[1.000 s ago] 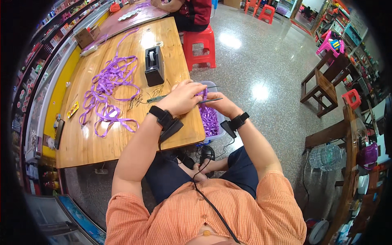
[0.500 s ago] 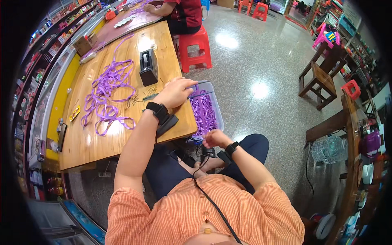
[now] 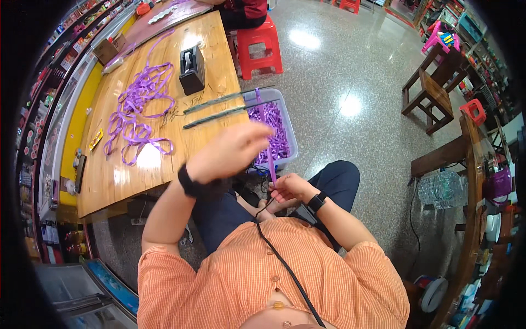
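A purple ribbon (image 3: 271, 164) runs from two dark green rods down to my right hand (image 3: 293, 188), whose fingers pinch its end in front of my lap. My left hand (image 3: 233, 151), slightly blurred, hovers over the table corner with thumb and fingers apart and nothing visible between them. The near green rod (image 3: 216, 118) and the far green rod (image 3: 213, 102) lie side by side on the wooden table and jut past its right edge. Beneath their ends stands a clear plastic tub (image 3: 293, 129) holding a heap of purple ribbon strips (image 3: 278, 131).
Loose purple ribbon (image 3: 139, 101) lies tangled on the table (image 3: 208, 41), beside a black tape dispenser (image 3: 192, 71). A red stool (image 3: 260, 46) with a seated person is beyond. A wooden chair (image 3: 430, 101) and a water bottle (image 3: 444, 192) are at right.
My left hand has left the rods and moved toward me, uncovering them. My right hand has shifted slightly right, and the ribbon now shows stretched to it.
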Available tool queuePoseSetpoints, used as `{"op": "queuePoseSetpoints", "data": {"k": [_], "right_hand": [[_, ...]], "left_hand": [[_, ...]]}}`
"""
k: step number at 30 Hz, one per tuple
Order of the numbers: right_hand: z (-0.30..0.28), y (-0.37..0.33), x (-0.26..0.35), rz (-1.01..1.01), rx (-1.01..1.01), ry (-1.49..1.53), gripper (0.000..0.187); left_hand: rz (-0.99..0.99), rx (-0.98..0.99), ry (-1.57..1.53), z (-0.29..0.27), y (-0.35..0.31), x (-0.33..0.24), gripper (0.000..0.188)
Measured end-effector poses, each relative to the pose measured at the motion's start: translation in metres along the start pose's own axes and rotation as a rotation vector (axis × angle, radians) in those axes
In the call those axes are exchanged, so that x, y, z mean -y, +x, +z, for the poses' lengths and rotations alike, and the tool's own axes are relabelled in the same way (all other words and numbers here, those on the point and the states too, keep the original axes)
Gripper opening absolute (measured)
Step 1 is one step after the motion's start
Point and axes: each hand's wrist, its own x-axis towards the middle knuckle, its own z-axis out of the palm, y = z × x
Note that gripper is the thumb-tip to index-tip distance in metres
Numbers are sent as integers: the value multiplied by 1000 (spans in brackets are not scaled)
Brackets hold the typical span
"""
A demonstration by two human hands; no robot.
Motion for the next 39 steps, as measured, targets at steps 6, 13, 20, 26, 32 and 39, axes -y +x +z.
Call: {"op": "queuePoseSetpoints", "data": {"k": [6,13,20,26,32,39], "right_hand": [[18,-13,-3,4,19,23,23],[31,-26,8,21,-29,55,20],[22,-11,28,-388,-178,-11,19],[30,-27,3,-164,-40,-113,20],[36,-42,10,-122,-27,-123,19],[32,-39,4,-136,-29,-132,19]], "left_hand": [[-323,-136,36,117,-67,62,24],[-550,-126,-550,145,-76,54,19],[-444,-64,-577,129,-91,43,14],[-469,-232,-410,138,-87,60,19],[-438,-98,-409,153,-78,73,21],[-475,-2,-570,150,-80,79,20]]}}
